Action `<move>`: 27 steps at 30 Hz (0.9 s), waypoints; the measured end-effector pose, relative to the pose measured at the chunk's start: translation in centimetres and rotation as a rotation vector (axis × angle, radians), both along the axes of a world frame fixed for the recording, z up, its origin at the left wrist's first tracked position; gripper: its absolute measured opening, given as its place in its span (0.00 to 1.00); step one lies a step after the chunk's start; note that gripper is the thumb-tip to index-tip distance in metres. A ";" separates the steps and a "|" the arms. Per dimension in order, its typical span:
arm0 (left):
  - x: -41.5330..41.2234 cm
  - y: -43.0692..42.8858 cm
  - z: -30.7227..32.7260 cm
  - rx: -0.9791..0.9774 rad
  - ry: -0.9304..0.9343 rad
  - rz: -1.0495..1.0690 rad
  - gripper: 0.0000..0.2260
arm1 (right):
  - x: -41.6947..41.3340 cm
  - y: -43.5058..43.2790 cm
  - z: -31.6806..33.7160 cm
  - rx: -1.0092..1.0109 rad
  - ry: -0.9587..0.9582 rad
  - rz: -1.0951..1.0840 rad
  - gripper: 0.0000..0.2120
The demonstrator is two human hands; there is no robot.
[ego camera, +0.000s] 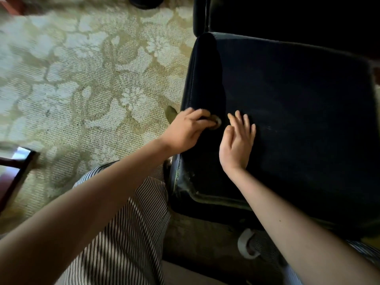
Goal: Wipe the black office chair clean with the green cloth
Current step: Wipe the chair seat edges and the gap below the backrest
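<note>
The left hand point(189, 128) curls around what seems to be the green cloth point(171, 113) (only an olive corner peeks out), pressed to the seat's left edge. Just beside it, the right hand point(238, 140) lies flat, fingers spread, on the black office chair point(298, 120). Pale streaks on the seat and a grimy front edge suggest most of the wiping is still to do.

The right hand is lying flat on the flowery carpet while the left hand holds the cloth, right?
Not quite. In the head view the right hand lies flat on the black chair seat, not the flowery carpet. The left hand does hold the cloth.
</note>
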State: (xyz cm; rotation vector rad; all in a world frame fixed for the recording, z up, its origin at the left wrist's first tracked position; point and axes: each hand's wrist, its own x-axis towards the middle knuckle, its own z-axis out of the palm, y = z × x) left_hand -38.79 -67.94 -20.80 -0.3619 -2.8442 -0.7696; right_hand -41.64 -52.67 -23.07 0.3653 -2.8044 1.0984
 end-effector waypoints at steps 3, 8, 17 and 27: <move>2.2 0.2 0.0 0.031 -0.009 -0.081 0.14 | -0.1 -0.5 0.2 0.044 0.000 -0.015 0.27; 4.6 0.0 -1.2 0.205 0.028 0.036 0.14 | -0.3 -1.1 0.2 0.096 0.004 -0.009 0.27; 3.6 -2.4 -1.6 0.776 -0.368 0.567 0.15 | 1.4 -1.2 1.7 0.338 0.105 0.137 0.25; 4.5 -2.2 -2.4 0.921 -0.403 0.610 0.16 | 5.6 0.3 0.6 0.705 0.099 0.324 0.30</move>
